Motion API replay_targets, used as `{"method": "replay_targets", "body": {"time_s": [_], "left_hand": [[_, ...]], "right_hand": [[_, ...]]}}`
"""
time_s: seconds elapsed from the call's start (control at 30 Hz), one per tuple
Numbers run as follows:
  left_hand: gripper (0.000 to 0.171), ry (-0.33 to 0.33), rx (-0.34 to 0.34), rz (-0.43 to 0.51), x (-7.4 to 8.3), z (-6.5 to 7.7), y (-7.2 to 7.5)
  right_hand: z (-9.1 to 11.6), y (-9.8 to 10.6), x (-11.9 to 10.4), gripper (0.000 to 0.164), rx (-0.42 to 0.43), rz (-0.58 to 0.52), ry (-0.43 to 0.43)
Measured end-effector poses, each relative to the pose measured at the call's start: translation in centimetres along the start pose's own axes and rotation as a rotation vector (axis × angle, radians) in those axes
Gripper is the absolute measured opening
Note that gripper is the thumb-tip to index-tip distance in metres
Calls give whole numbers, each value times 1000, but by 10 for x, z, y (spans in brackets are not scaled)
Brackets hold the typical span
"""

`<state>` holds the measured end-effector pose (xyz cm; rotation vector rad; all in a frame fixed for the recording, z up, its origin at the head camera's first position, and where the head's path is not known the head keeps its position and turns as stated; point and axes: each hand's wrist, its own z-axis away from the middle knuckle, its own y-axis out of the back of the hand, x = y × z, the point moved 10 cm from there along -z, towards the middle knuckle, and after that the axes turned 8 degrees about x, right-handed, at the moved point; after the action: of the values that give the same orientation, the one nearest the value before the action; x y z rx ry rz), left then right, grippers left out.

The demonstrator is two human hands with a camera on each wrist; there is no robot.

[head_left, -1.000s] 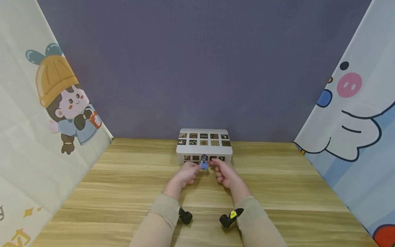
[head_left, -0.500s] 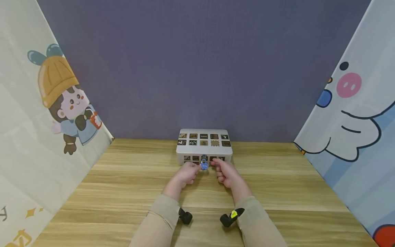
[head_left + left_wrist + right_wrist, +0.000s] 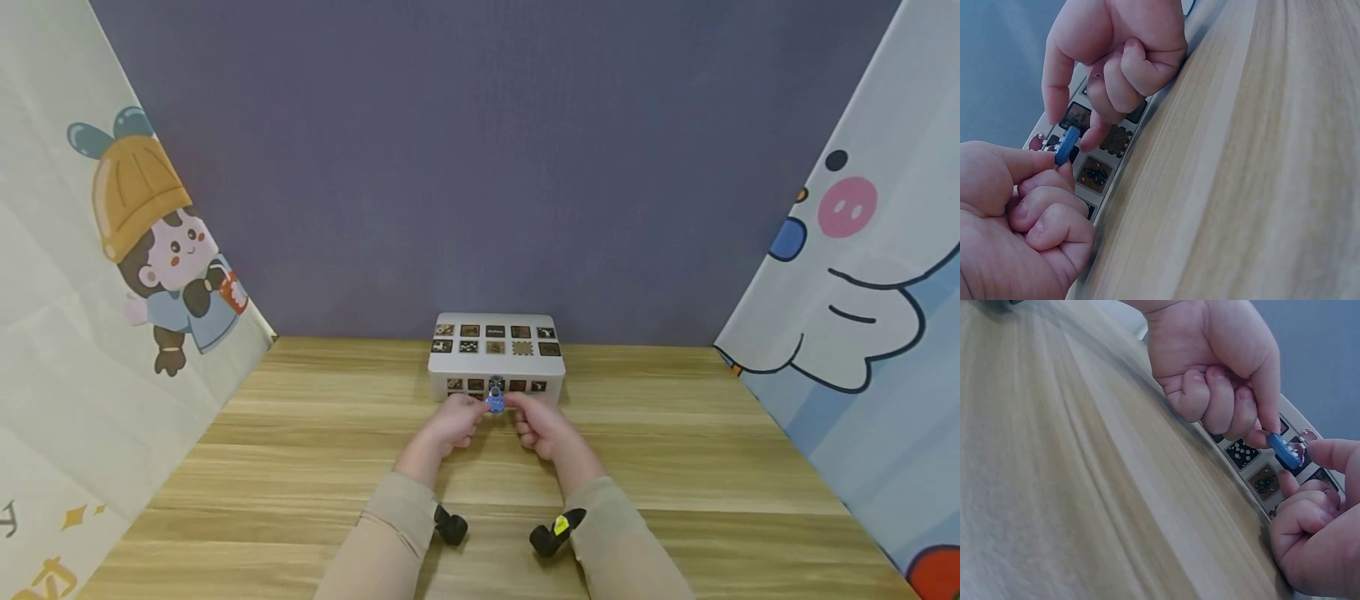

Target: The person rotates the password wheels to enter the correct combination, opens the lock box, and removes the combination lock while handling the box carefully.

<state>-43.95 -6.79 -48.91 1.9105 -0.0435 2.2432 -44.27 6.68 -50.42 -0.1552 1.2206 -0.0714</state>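
A small blue padlock [image 3: 496, 402] hangs from the clasp at the front of a white box [image 3: 495, 364] printed with dark picture squares. My left hand [image 3: 454, 422] pinches the padlock's left edge between thumb and index finger. On the other side, my right hand [image 3: 546, 427] has its thumb and index finger spread apart close to the padlock [image 3: 1286, 450]. Its other fingers are curled in. In the left wrist view a gap shows between those two fingertips, and whether one touches the padlock [image 3: 1067, 146] is hard to tell. Small pale marks line the padlock's side.
The box stands at the back of a wood-grain table [image 3: 675, 467], near a dark grey-purple wall [image 3: 495, 167]. Printed cloths hang at the left [image 3: 45, 292] and right [image 3: 900, 350]. Black wrist cameras sit at both sleeves.
My right hand has shifted slightly left, bringing its fingertips nearer the padlock. My left hand keeps its pinch, and the box has stayed in place.
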Motion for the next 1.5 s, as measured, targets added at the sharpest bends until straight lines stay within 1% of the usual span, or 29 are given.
{"method": "replay_targets", "body": {"time_s": [0.1,0.2,0.4,0.53,0.67,1.1,1.33,1.5], "left_hand": [[30,1,0,3,-1,0,0],[30,1,1,3,-1,0,0],[31,3,18,-7,-1,-2,2],[31,11,29,-7,-2,-2,3],[28,4,33,3,-3,-4,3],[28,-6,21,8,-3,-5,2],[27,-8,16,8,-4,-6,1],[27,-5,21,0,-3,-5,2]], "right_hand": [[1,-3,0,21,-2,22,17],[1,-6,0,18,0,44,33],[1,-7,-2,15,21,84,66],[0,-7,-2,16,23,94,82],[-1,-7,-2,15,16,102,95],[-2,-9,-2,16,-9,95,99],[1,-10,-2,17,-1,97,81],[1,-11,-3,16,-3,92,87]]}}
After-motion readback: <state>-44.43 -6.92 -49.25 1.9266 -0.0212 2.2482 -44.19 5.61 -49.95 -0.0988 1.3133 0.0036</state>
